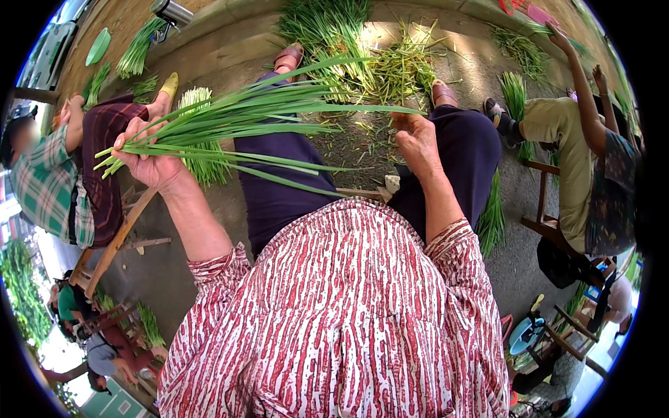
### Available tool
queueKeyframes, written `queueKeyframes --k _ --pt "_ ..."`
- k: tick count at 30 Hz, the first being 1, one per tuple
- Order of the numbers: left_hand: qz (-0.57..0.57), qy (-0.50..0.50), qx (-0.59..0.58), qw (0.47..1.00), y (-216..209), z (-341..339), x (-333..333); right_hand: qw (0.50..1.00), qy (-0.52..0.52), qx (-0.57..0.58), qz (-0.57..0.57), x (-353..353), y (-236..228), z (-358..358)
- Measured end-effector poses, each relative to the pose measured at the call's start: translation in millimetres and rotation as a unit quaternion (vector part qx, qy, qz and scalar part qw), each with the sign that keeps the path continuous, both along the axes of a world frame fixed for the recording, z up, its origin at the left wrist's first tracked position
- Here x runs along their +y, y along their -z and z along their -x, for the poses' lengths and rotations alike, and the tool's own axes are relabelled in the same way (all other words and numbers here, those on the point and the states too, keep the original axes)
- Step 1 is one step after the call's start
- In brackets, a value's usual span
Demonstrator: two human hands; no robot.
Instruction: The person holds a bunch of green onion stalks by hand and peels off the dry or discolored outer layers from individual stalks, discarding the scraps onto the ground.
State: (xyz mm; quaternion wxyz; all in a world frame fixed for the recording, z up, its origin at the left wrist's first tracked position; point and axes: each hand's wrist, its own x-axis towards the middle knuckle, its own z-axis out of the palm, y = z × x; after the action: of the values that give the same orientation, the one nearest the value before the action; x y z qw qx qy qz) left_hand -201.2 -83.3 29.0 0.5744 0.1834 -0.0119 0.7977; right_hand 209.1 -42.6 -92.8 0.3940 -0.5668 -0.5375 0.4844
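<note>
Nearest, the left hand (155, 161) has its fingers closed around a bundle of green stalks (244, 115); the right hand (417, 139) pinches its leaf tips above the littered ground (362, 143).

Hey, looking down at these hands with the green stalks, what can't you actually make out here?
Head view only:
- Left hand: its palm is hidden by the bunch of green stalks that it grips.
- Right hand: seen from the back; whether its fingertips pinch a stalk cannot be told.
- Wooden seat: mostly covered by the legs and patterned shirt.
- Pile of cut greens on the ground: single stems are too small to tell apart.
</note>
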Motion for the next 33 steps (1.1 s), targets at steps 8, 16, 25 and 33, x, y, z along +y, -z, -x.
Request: queueKeyframes --k 8,16,25,33 --pt "-0.031 0.061 -0.032 0.997 5.9 13.1 -1.5 0.974 0.028 0.187 0.122 -3.7 -22.0 1.8" --pt "-0.008 0.046 0.009 0.999 -5.0 2.0 -1.6 0.984 0.051 0.161 0.056 1.4 -12.1 -6.6" --pt "-0.003 -0.002 0.068 0.998 -13.4 -5.3 -3.5 0.991 -0.044 0.017 -0.125 16.6 -41.1 14.0" --pt "0.043 0.009 0.053 0.998 -18.8 -14.5 -4.5 0.957 -0.008 -0.231 -0.174 21.8 -46.0 22.1"
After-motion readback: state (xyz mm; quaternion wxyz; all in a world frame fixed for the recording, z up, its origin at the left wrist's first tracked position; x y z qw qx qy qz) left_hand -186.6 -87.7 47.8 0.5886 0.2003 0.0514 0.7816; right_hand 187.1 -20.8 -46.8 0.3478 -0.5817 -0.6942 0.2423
